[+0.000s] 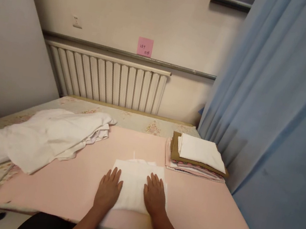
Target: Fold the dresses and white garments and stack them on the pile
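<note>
A folded white cloth (133,190) lies flat on the pink sheet near the front edge of the table. My left hand (109,189) rests palm down on its left edge, fingers stretched forward and thumb out to the side. On the right edge lies my right hand (155,194), also flat with fingers extended. Neither hand grips the cloth. Behind the far edge of the fold, a bit of white fabric and a thin strand stick out. The cloth's exact kind cannot be made out.
A loose white cloth heap (48,135) covers the left side. At the right stands a stack of folded fabrics, with a white piece (201,151) over a brown one (175,146). A blue curtain (263,90) hangs along the right; a radiator (108,79) is behind.
</note>
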Demonstrator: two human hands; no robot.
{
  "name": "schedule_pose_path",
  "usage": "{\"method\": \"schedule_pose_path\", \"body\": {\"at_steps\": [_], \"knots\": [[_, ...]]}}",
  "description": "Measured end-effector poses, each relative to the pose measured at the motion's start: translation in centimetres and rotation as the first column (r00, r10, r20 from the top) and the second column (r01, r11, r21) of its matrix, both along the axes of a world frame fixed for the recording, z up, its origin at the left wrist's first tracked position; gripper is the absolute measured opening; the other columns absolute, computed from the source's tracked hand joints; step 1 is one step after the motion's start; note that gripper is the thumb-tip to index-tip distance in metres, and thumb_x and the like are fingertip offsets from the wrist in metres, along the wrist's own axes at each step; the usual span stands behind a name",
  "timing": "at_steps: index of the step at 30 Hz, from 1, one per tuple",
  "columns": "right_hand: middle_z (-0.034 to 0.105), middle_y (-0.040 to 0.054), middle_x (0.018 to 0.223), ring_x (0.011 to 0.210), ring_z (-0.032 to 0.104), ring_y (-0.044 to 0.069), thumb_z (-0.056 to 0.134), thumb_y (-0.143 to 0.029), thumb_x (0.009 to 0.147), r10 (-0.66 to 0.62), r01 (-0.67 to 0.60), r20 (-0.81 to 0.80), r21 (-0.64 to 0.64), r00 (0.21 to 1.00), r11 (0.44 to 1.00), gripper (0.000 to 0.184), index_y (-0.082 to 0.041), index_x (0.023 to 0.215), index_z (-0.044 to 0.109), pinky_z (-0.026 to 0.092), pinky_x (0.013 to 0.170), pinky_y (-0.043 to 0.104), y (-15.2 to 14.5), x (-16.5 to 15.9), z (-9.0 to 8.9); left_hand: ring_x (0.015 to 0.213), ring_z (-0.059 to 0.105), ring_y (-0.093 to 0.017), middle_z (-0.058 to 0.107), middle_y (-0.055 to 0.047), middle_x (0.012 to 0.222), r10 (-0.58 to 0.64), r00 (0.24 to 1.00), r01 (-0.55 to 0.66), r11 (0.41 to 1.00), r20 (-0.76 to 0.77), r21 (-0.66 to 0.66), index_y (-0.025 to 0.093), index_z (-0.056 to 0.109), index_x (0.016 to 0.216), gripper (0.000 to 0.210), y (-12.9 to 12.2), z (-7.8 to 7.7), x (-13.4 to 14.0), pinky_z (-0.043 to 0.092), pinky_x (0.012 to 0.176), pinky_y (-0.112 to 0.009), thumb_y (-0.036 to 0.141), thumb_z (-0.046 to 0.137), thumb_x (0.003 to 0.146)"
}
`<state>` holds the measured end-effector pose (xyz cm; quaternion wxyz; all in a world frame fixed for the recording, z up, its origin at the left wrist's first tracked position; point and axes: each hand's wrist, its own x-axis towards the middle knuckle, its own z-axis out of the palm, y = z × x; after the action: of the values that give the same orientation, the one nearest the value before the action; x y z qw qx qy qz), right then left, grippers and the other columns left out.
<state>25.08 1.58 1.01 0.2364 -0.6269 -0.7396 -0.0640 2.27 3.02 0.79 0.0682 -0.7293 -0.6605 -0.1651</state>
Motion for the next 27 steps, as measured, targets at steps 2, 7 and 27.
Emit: {"method": "schedule_pose_path", "body": {"at_steps": [2, 7, 27], "knots": [[0.049, 0.0094, 0.144, 0.138, 0.039, 0.026, 0.042, -0.026, 0.096, -0.001, 0.001, 0.001, -0.003, 1.0, 1.0, 0.038, -0.019, 0.13, 0.058, 0.022, 0.115, 0.045, 0.0, 0.01, -0.02, 0.138, 0.037, -0.032, 0.044, -0.009, 0.15, -0.001, 1.0, 0.001, 1.0, -0.003, -0.003, 0.017, 0.048, 0.141, 0.05, 0.0, 0.01, 0.0, 0.032, 0.11, -0.048, 0.034, 0.036, 0.095], [0.049, 0.0093, 0.144, 0.138, 0.039, 0.025, 0.042, -0.026, 0.096, 0.002, -0.002, 0.003, -0.001, 1.0, 1.0, 0.038, -0.019, 0.13, 0.058, 0.022, 0.115, 0.046, -0.07, 0.04, 0.05, 0.137, 0.037, -0.032, 0.045, -0.009, 0.149, -0.005, 1.0, 0.005, 1.0, -0.004, 0.015, 0.017, 0.049, 0.14, 0.05, -0.02, -0.01, 0.02, 0.032, 0.109, -0.048, 0.034, 0.036, 0.095], [0.049, 0.009, 0.145, 0.138, 0.038, 0.024, 0.042, -0.028, 0.097, -0.003, 0.003, -0.002, -0.022, 1.0, 1.0, 0.038, -0.02, 0.13, 0.058, 0.021, 0.116, 0.044, 0.0, 0.07, 0.04, 0.137, 0.037, -0.031, 0.045, -0.009, 0.149, 0.004, 1.0, -0.004, 1.0, 0.014, -0.004, 0.017, 0.049, 0.14, 0.05, 0.0, 0.06, 0.06, 0.032, 0.11, -0.048, 0.034, 0.036, 0.095]]}}
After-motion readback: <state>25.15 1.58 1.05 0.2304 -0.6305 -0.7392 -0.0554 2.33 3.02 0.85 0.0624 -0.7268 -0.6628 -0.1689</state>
